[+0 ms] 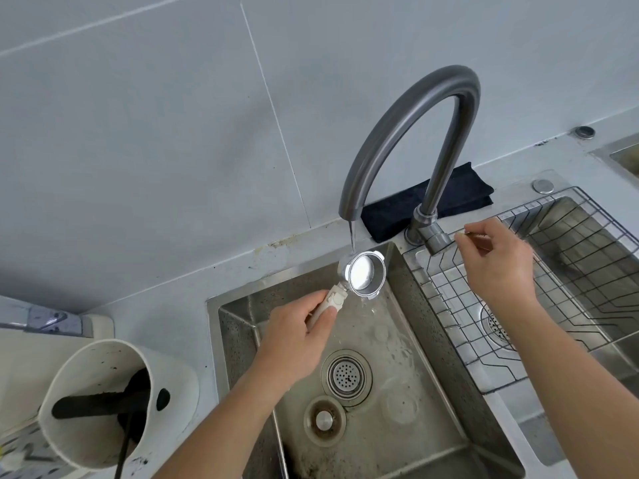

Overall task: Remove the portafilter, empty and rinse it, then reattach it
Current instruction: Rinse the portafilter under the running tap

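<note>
My left hand (297, 337) grips the white handle of the portafilter (363, 276) and holds its shiny metal basket tilted under the spout of the grey faucet (411, 133). A thin stream of water (352, 236) falls onto the basket's rim and spills into the left sink basin (408, 440). My right hand (498, 264) pinches the thin faucet lever (460, 232) beside the faucet base.
A white knock box (114, 406) with dark coffee grounds and a black bar stands on the counter at the left. A wire rack (553, 288) lies over the right basin. A dark folded cloth (432, 202) lies behind the faucet. The drain strainer (346, 376) sits in the left basin.
</note>
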### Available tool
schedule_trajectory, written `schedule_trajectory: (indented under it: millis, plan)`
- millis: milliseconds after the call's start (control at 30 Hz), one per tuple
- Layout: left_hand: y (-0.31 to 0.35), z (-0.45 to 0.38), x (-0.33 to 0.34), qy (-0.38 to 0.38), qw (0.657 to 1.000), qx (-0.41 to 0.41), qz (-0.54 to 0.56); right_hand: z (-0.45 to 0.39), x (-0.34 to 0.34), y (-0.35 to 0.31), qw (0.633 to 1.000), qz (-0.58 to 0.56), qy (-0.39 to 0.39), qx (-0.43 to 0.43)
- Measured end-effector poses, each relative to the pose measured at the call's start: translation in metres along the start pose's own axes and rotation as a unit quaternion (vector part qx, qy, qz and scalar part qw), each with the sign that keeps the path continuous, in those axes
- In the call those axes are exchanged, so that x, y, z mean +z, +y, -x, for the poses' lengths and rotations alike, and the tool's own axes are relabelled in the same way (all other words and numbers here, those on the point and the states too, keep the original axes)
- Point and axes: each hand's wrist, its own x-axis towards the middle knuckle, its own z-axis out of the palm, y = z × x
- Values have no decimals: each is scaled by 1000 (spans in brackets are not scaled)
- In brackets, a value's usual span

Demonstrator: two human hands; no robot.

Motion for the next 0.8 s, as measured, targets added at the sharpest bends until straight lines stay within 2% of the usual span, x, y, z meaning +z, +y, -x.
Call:
schedule_trajectory:
  millis: [200,300,467,800]
  plan:
    - [2,8,4,-26,989,-74,126,0,0,0,1000,-3,3,-1]
    - [2,6,1,-31,985,-88,146,0,0,0,1000,-8,3,0]
    - [2,2,-3,-4,990,-76,122,1,1,-1,1000,-8,5,1]
    - [-6,-2,-24,87,995,-42,-12,1,0,-2,1000,-9,5,3]
